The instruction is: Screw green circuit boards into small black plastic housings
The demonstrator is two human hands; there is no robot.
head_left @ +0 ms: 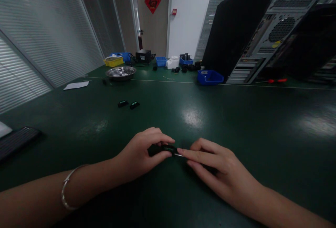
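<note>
My left hand (143, 151) is closed, with fingers and thumb pinching a small black oblong device (169, 148) just above the green tabletop. My right hand (219, 166) comes in from the right, its index fingertip against the device's right end. A thin, pale, silvery strip (178, 155) shows at that end, leading toward the right thumb and index finger; its kind cannot be made out. Beyond my hands, two similar small black devices, one left (123, 104) and one right (134, 105), lie side by side on the table.
A shiny metal bowl (120, 73) and a paper sheet (76, 85) lie at the back left. A blue bin (210, 77) sits by a large black computer case (231, 28) on the right. A keyboard (19, 139) is at the left edge. Small black parts (193, 67) lie farther back.
</note>
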